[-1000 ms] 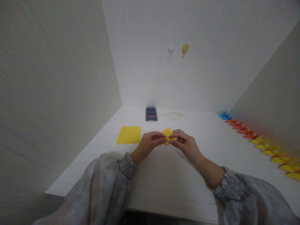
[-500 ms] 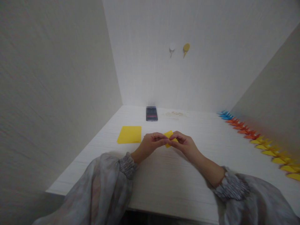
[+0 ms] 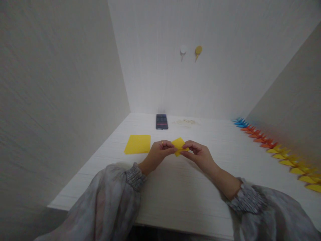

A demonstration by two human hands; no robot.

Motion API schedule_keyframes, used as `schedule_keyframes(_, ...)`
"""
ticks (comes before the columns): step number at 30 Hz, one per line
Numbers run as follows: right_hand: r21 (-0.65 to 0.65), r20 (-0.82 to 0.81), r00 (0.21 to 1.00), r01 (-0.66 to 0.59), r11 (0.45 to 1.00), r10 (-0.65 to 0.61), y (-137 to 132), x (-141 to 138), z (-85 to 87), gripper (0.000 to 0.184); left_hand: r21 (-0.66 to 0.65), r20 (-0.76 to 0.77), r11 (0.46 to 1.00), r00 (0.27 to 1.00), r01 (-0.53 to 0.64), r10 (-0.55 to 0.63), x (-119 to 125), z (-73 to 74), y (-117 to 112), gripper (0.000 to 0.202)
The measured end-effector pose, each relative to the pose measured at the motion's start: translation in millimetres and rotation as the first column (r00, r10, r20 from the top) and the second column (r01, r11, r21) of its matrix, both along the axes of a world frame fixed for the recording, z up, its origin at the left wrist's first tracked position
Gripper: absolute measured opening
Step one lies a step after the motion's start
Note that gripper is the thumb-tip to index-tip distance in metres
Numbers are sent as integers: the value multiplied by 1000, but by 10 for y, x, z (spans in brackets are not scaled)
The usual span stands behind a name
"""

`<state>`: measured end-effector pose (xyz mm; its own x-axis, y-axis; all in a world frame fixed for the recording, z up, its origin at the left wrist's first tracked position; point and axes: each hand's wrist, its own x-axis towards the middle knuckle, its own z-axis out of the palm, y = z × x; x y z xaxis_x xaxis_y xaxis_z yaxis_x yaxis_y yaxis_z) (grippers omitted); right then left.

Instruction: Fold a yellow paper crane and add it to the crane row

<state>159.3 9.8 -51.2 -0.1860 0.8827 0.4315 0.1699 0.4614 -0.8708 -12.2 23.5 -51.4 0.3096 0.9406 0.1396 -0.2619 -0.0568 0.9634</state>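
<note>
A small folded piece of yellow origami paper (image 3: pixel 178 143) is held between both hands above the middle of the table. My left hand (image 3: pixel 162 150), with a ring on one finger, pinches its left edge. On the other side, the thumb and fingers of my right hand (image 3: pixel 198 152) grip its right edge. The fingertips cover parts of the folds. Flat on the table to the left of my left hand lies a stack of square yellow paper sheets (image 3: pixel 137 144).
Along the right wall runs a row of folded paper cranes, blue (image 3: pixel 241 123), orange-red (image 3: pixel 260 137) and yellow (image 3: pixel 296 164). A dark phone-like object (image 3: pixel 162 122), its face blurred, stands near the back wall. Two hooks, white (image 3: pixel 183 50) and yellow (image 3: pixel 198 51), hang on that wall.
My hands have drawn slightly apart, the left one moving a little left. More of the yellow folded paper now shows between the fingers.
</note>
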Motion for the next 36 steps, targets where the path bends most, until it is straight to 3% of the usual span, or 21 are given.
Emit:
schedule_keyframes(11, -79, -88, 991, 94, 992, -101, -16, 12, -2, 14, -34, 51, 999, 998, -29, 31, -2, -14, 27, 20)
schedule_keyframes(16, -134, -153, 985, 63, 989, -84, -9, -11, 4, 13, -20, 21, 998, 998, -66, 66, 6, -2, 14, 20)
schedule_keyframes(24, -89, -80, 995, 52, 995, -59, 4, -72, 37, 13, 126, -151, 991, 986, -47, 66, -5, -42, 14, 27)
schedule_keyframes(29, -61, -53, 996, 74, 995, -77, -8, -82, 27, 11, 230, -67, 964, 986, -134, 153, -4, -64, 28, 24)
schedule_keyframes(36, -237, -68, 982, 154, 959, -175, -37, -111, 44, 15, 201, -106, 967, 978, -158, 182, -13, -47, 27, 19)
